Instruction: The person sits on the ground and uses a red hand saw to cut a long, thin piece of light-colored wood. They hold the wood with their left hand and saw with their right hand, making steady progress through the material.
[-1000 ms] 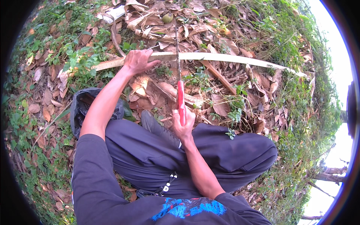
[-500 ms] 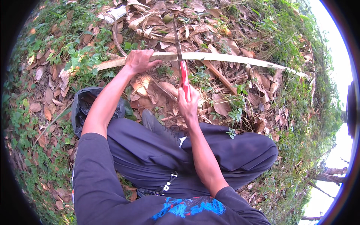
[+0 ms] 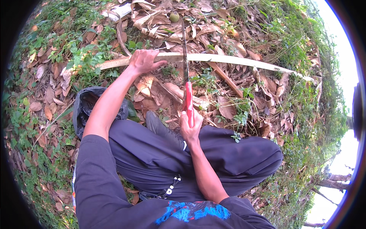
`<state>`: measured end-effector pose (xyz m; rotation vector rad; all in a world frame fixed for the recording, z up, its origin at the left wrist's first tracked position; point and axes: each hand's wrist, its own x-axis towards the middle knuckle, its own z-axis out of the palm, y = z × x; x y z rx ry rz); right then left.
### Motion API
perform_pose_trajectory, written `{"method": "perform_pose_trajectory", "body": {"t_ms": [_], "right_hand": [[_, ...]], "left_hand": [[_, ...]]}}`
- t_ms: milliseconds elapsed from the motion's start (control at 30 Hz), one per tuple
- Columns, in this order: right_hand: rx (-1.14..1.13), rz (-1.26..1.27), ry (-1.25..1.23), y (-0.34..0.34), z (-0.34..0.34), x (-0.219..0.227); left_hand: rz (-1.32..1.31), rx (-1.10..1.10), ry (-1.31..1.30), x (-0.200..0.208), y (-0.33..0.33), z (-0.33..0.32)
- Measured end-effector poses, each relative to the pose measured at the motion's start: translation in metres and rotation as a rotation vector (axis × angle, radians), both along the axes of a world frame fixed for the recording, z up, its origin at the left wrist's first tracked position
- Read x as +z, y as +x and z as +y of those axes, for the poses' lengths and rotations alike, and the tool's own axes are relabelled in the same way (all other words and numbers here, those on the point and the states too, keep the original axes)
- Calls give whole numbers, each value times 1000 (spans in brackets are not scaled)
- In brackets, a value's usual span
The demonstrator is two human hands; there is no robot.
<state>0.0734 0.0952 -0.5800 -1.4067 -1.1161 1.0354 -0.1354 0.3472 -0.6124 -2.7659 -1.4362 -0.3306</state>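
**Pale wooden strip point(image 3: 225, 58) pinned by hand under a red-handled saw point(image 3: 187, 74)**

The strip lies crosswise on leaf-strewn ground in front of a seated person, the saw's narrow blade crossing it just beside the left hand point(image 3: 143, 61). That hand is clamped over the strip, its thumb pointing toward the blade; the right hand point(image 3: 191, 124) is wrapped around the saw's red handle point(image 3: 188, 95). The wood looks light, dry and fairly stiff, likely to grip well but perhaps to splinter at its edges. A firm hold beside the blade, thumb clear of it, seems the steadiest; the thin blade probably flexes if twisted, so the handle is the place to grasp. A brown stick point(image 3: 227, 80) lies beyond the blade to the right, a round green fruit point(image 3: 174, 17) near the blade's far end, and a dark bag point(image 3: 81, 110) beside the left forearm.

The left fingers' undersides are out of sight, as is whatever supports the strip. The strip's left end fades into weeds, the teeth are too small to make out, and whether the blade has bitten in cannot be told. Lens distortion may account for the strip's bow.
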Motion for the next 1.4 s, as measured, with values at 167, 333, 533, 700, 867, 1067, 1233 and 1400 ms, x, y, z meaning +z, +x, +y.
{"method": "perform_pose_trajectory", "body": {"t_ms": [167,333,533,700,867,1067,1233,1400], "right_hand": [[-6,6,70,-3,19,3],[-28,-100,122,5,91,-7],[-31,-175,133,1,106,-3],[-19,-76,41,-5,34,7],[-19,58,6,-5,-8,21],[-33,65,18,-14,-2,27],[-36,102,-9,-15,2,31],[-25,40,-9,0,2,34]], "left_hand": [[-54,-18,45,-9,-4,1],[-5,11,-7,1,1,-4],[0,7,24,2,3,-1],[-12,12,4,-4,-3,1],[-41,9,37,-3,-3,-1],[-20,38,-28,1,2,3],[-27,33,-6,-2,-1,2],[-13,32,-13,0,0,0]]}}
